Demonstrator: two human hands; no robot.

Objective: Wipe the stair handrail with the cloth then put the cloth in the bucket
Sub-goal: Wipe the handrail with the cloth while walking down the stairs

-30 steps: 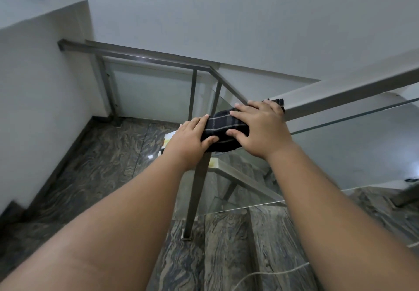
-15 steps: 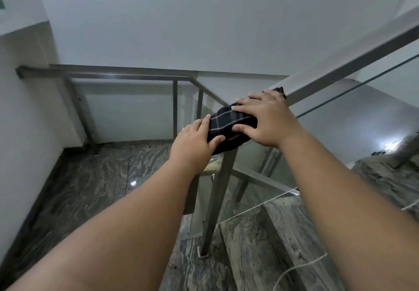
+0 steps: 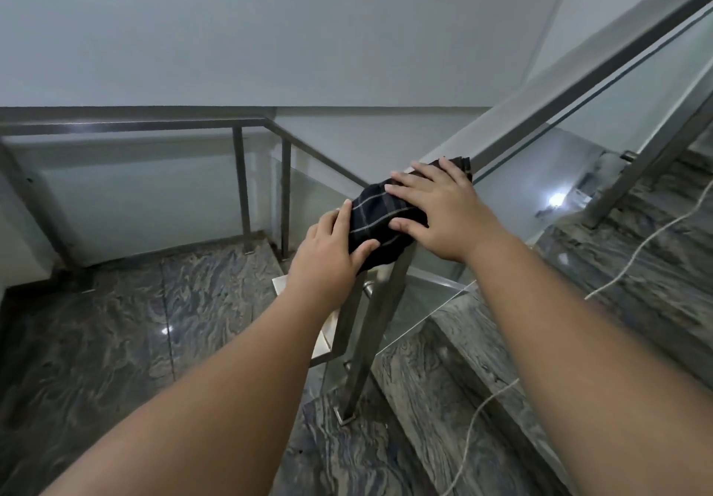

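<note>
A dark checked cloth (image 3: 380,217) is draped over the lower end of the steel handrail (image 3: 578,71), which rises to the upper right. My right hand (image 3: 436,206) lies flat on top of the cloth, fingers spread, thumb wrapped under its near edge. My left hand (image 3: 328,256) grips the cloth's lower end at the rail's corner, above the steel post (image 3: 370,341). Both hands hold the cloth against the rail. No bucket is in view.
A glass panel (image 3: 559,186) runs under the rail. Marble steps (image 3: 636,283) climb to the right, with a white cord (image 3: 478,410) lying across them. A second railing (image 3: 135,125) borders the marble landing (image 3: 115,322) on the left. White walls stand behind.
The view has swung right and tilted, so the rail now rises more steeply in frame. Both hands stay on the cloth at the rail's lower end, the right hand slightly flatter on it.
</note>
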